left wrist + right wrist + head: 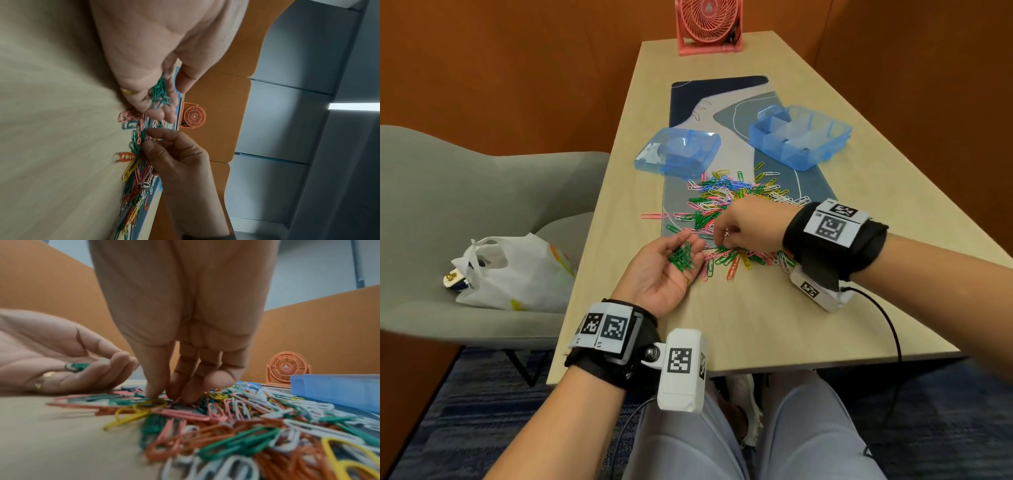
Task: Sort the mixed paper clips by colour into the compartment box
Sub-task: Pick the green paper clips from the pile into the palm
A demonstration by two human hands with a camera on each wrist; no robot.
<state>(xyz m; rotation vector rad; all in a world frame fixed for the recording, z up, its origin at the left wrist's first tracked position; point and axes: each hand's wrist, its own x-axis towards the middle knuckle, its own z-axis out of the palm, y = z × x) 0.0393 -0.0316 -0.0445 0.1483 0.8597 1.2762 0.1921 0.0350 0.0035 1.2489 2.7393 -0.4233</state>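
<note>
left hand (664, 274) lay palm-up on the table (774, 329) edge at abt 7 o'clock of the clip pile (726, 202), fingers relaxed and slightly cupped, a bunch of green clips (682, 256) resting in the palm. prob used as a holding tray so greens could be gathered in one batch before a trip to the box. gold ring (127, 91) on one finger.

right hand (748, 222) just beside it at 3 o'clock, wrist arched, fingertips (153, 394) pressed down into the near part of the pile, thumb and first fingers drawn together as if pinching a clip. couldn't tell whether a clip was actually caught or which colour; tips buried in the tangle, pic blurred there.

pile itself spread from bare table onto the desk mat (722, 96): green, pink, white, yellow, orange mixed, w/ one pink clip (654, 216) stray at 9 o'clock.

farther out, blue lid (678, 150) sat at 11 o'clock of the pile, off the box, so compartments stayed reachable. compartment box (801, 137) at 1 o'clock, open, dividers visible; no clips seen inside, so sorting looked barely begun.

pink desk fan (709, 27) at 12 o'clock, far end of table. grey chair (465, 205) w/ plastic bag (517, 270) off at 9 o'clock.
</note>
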